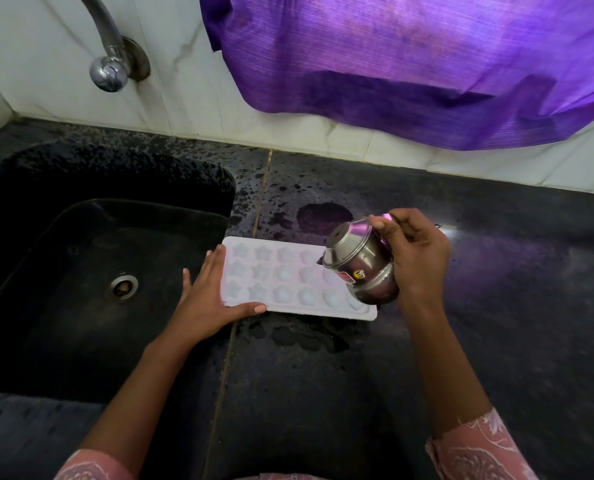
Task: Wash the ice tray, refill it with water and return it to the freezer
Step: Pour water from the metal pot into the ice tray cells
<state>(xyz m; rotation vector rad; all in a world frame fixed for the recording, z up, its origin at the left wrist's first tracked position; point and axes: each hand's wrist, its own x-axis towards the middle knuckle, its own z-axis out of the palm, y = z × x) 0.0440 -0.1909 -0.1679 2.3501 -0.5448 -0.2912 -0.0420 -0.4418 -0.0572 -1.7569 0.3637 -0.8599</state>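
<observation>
Right fingers (404, 221) round tilted steel pot (354, 259) over ice tray (285, 275) (left fingers (216, 259) straight at its end).

Head-worn view, steeply down over counter (496, 289).

The left sleeve (91, 465) and right sleeve (479, 452) are pink with a pale floral print. Both end far back from the left hand (212, 292) and right hand (416, 258), leaving the forearms bare.
</observation>
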